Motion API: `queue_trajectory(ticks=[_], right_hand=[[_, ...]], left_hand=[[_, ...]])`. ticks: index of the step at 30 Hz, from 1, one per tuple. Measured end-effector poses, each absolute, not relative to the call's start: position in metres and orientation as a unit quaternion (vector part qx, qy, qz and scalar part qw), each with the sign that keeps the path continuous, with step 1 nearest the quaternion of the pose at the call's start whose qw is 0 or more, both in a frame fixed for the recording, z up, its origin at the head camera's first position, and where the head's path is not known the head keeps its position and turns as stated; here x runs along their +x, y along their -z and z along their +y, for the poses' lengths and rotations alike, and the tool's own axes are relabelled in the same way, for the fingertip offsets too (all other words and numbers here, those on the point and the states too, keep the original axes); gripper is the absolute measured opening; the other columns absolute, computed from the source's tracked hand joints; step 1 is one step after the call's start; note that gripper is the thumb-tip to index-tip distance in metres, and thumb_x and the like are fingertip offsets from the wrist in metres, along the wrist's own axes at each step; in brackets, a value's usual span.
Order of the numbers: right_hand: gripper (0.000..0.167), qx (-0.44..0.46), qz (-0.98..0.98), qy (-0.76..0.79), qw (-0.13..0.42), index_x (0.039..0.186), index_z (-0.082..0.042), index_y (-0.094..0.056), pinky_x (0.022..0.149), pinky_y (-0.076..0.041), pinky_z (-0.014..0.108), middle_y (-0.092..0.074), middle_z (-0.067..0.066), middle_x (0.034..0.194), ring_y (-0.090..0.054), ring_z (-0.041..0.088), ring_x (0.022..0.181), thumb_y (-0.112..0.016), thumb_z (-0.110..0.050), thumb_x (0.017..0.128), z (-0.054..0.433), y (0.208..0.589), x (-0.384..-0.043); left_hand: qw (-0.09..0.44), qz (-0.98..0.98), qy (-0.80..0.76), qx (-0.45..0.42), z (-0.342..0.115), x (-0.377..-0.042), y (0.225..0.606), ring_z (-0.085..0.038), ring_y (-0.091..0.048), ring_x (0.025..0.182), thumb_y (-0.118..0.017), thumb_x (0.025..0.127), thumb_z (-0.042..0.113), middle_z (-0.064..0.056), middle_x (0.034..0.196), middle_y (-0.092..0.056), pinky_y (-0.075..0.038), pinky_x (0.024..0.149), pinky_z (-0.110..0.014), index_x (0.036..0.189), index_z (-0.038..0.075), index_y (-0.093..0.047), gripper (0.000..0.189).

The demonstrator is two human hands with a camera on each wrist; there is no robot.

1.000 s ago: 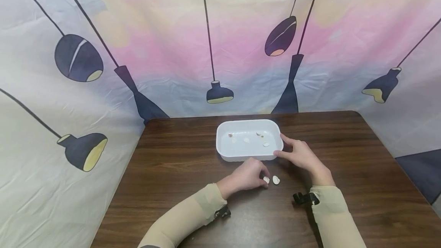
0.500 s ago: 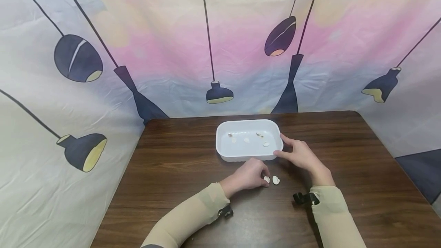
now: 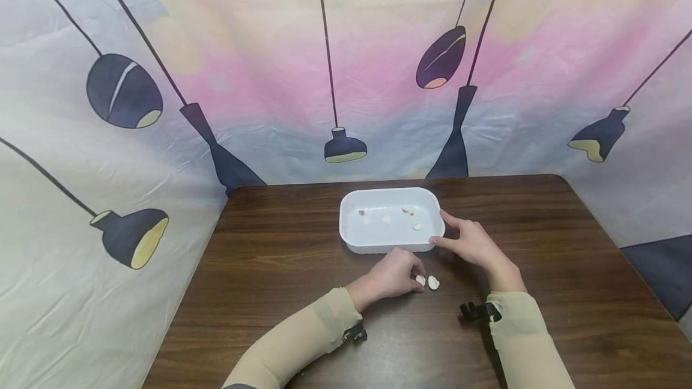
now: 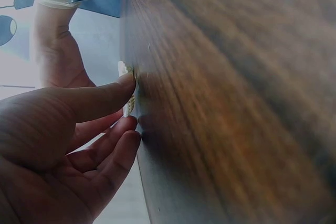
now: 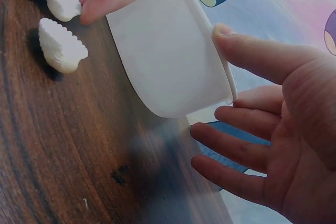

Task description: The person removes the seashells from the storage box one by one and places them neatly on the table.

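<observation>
In the head view my left hand [image 3: 391,272] pinches a small white seashell [image 3: 420,281] between thumb and fingers, low over the table. From the right wrist this ridged seashell [image 5: 63,2] shows beside a second scalloped seashell [image 5: 62,46], which lies on the wood just to its right in the head view. My right hand [image 3: 476,248] rests at the right end of a white rectangular tray [image 3: 354,239], thumb on the front corner rim and index finger at the side. Its other fingers [image 5: 236,148] are extended and apart from the tray. Several small shells lie inside the tray.
The dark wooden table [image 3: 259,305] reaches back to a hanging cloth [image 3: 270,77] printed with lamps. Black wrist mounts [image 3: 478,312] are strapped over both sleeves. A tiny pale speck [image 5: 85,203] lies on the wood near the right hand.
My left hand has shifted very slightly to the right with the pinched seashell, closer to the second one. The right hand and tray have stayed in place.
</observation>
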State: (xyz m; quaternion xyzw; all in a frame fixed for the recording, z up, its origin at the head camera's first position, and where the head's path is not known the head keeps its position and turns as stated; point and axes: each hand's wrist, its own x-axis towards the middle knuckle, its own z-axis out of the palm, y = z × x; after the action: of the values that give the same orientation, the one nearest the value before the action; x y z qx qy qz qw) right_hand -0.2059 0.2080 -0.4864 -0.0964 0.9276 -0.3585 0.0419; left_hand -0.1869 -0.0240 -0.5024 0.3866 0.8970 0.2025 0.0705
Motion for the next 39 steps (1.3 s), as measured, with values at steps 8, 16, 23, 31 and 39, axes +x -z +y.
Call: queue_trajectory(ticks=[8,16,23,31,39], right_hand=[[0.09,-0.094,0.927,0.361,0.045,0.162,0.0,-0.039,0.109,-0.045,0.064,-0.056,0.029,0.15,-0.055,0.046,0.138,-0.079,-0.046,0.096,0.2074,0.4877,-0.205],[0.091,-0.097,0.925,0.363,0.046,0.163,-0.001,-0.039,0.109,-0.045,0.064,-0.055,0.028,0.151,-0.054,0.046,0.139,-0.079,-0.049,0.096,0.2055,0.4908,-0.2066],[0.091,-0.096,0.924,0.367,0.049,0.163,-0.001,-0.039,0.11,-0.045,0.064,-0.053,0.028,0.153,-0.054,0.045,0.14,-0.079,-0.048,0.095,0.205,0.4935,-0.2055],[0.092,-0.094,0.926,0.361,0.051,0.163,-0.001,-0.039,0.11,-0.044,0.064,-0.053,0.029,0.152,-0.054,0.046,0.139,-0.079,-0.049,0.096,0.2059,0.4894,-0.2063],[0.091,-0.098,0.926,0.361,0.043,0.162,0.001,-0.04,0.108,-0.045,0.065,-0.054,0.03,0.151,-0.054,0.048,0.138,-0.078,-0.048,0.096,0.2068,0.4848,-0.2043]], left_hand=[[0.063,0.895,-0.193,0.398,-0.0234,-0.1862,0.5031,0.003,-0.055,0.071,-0.097,0.079,0.023,0.012,0.08,-0.074,-0.043,0.068,-0.012,0.093,0.016,-0.084,0.021],[0.066,0.896,-0.195,0.394,-0.0244,-0.1864,0.505,0.002,-0.055,0.072,-0.098,0.078,0.023,0.012,0.078,-0.072,-0.044,0.069,-0.013,0.092,0.016,-0.083,0.021],[0.069,0.893,-0.202,0.397,-0.0263,-0.1852,0.507,0.002,-0.055,0.071,-0.097,0.079,0.022,0.012,0.078,-0.072,-0.045,0.069,-0.013,0.093,0.014,-0.083,0.021],[0.062,0.894,-0.194,0.399,-0.0258,-0.1846,0.5049,0.002,-0.056,0.073,-0.097,0.079,0.023,0.013,0.08,-0.073,-0.045,0.07,-0.013,0.093,0.016,-0.084,0.021],[0.068,0.892,-0.2,0.399,-0.024,-0.184,0.5042,0.002,-0.056,0.075,-0.097,0.079,0.023,0.012,0.08,-0.073,-0.046,0.072,-0.014,0.095,0.014,-0.083,0.023]])
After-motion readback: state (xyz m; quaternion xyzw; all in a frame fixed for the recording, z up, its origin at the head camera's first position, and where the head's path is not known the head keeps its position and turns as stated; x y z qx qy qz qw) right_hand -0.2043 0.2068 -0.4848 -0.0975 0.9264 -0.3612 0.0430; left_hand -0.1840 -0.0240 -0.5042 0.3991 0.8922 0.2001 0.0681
